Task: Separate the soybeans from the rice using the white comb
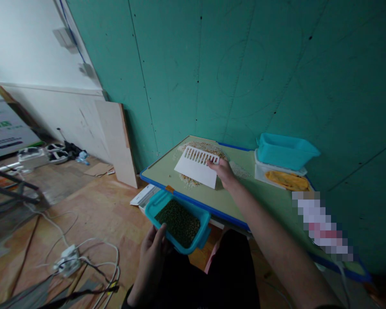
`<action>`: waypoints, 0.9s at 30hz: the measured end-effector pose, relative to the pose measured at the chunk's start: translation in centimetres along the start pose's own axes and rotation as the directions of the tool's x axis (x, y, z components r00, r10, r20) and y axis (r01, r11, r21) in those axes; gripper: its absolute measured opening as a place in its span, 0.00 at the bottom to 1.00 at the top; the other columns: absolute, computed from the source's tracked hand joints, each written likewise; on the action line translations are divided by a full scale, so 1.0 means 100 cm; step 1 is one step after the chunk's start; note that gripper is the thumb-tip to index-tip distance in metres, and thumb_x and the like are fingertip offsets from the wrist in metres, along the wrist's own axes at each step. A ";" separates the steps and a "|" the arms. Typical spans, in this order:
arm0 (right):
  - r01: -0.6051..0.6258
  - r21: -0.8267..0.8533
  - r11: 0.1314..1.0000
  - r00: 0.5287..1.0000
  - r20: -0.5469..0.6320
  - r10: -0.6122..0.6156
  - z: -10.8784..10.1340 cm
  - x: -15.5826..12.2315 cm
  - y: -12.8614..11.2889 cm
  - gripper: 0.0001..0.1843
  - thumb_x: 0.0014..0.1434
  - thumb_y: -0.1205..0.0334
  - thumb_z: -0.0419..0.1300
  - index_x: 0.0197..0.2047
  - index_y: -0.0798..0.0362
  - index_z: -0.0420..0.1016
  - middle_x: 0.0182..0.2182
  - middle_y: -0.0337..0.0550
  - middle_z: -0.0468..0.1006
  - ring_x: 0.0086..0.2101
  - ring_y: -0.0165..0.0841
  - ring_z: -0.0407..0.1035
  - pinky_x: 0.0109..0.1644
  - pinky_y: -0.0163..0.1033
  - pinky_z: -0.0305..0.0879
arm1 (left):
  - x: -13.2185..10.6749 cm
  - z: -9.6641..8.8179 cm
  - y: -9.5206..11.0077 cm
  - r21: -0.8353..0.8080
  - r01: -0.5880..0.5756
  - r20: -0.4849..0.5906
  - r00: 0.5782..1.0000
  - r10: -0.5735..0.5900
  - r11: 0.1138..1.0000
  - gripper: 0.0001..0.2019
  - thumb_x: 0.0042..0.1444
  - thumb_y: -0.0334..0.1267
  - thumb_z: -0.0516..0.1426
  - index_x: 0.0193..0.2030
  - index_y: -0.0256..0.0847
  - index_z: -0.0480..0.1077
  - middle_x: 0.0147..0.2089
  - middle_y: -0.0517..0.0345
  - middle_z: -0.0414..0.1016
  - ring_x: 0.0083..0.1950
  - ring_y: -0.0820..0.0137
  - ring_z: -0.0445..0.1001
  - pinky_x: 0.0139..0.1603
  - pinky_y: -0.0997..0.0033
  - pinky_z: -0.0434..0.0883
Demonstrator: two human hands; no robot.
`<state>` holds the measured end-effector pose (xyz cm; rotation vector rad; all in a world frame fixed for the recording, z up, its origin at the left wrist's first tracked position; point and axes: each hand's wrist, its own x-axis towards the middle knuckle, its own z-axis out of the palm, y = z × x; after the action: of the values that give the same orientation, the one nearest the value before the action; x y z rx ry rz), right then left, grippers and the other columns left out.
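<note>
My left hand point(155, 245) grips the near rim of a blue plastic container point(202, 231), thumb over the edge. Small dark green beans point(176, 219) cover its bottom, with some paler grains at the right side. The container is at the table's front edge, slightly below the top. In my right hand point(223, 171) is a flat white slotted board point(194, 168), held by its right end over the table. Around and under the board lie mixed yellow and white grains point(189, 180), and more grains point(209, 148) spread behind it.
The pale green table point(238, 189) with blue edging stands against a green wall point(186, 64). At its right are an empty-looking blue bin point(286, 150), a white tray point(260, 171) and a yellow cloth-like item point(287, 180). Cables and a power strip point(67, 261) lie on the floor at left.
</note>
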<state>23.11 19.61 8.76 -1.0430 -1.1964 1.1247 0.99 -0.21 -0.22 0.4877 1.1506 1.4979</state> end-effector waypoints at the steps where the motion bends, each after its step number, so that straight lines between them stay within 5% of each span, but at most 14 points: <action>1: -0.002 -0.001 1.000 1.000 0.002 0.002 -0.001 0.000 -0.001 0.23 0.40 0.47 0.72 0.35 0.53 0.77 0.32 0.43 0.82 0.36 0.41 0.75 0.40 0.43 0.67 | 0.000 -0.001 0.001 -0.002 0.005 0.004 1.000 -0.005 1.000 0.21 0.43 0.50 0.71 0.40 0.41 0.75 0.20 0.70 0.67 0.19 0.78 0.62 0.20 0.80 0.63; 12: -0.061 0.015 0.998 0.996 0.066 0.060 -0.003 0.000 -0.003 0.24 0.37 0.50 0.74 0.36 0.54 0.79 0.33 0.45 0.83 0.35 0.40 0.74 0.36 0.40 0.64 | -0.012 0.006 0.003 -0.057 -0.009 -0.016 1.000 0.008 0.998 0.15 0.46 0.47 0.70 0.36 0.43 0.75 0.20 0.70 0.65 0.20 0.77 0.63 0.20 0.80 0.62; 17: -0.070 0.025 0.997 0.993 0.099 0.068 -0.002 -0.004 -0.006 0.24 0.36 0.49 0.74 0.34 0.55 0.79 0.31 0.43 0.82 0.32 0.38 0.73 0.35 0.39 0.63 | -0.017 0.010 0.004 -0.070 -0.003 -0.020 1.000 0.002 0.998 0.17 0.44 0.47 0.71 0.38 0.43 0.76 0.27 0.66 0.73 0.24 0.76 0.68 0.23 0.79 0.66; 27: -0.066 0.036 0.997 0.989 0.139 0.061 0.001 -0.004 -0.005 0.22 0.38 0.50 0.74 0.32 0.54 0.78 0.28 0.40 0.81 0.30 0.35 0.71 0.36 0.38 0.62 | -0.027 0.017 -0.004 -0.043 0.051 0.005 0.999 -0.051 0.998 0.15 0.48 0.48 0.69 0.37 0.45 0.73 0.19 0.72 0.60 0.18 0.75 0.59 0.20 0.76 0.62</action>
<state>23.03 19.11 9.21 -0.9915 -1.2507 1.2825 3.37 -2.09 1.01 0.4287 1.1174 1.4736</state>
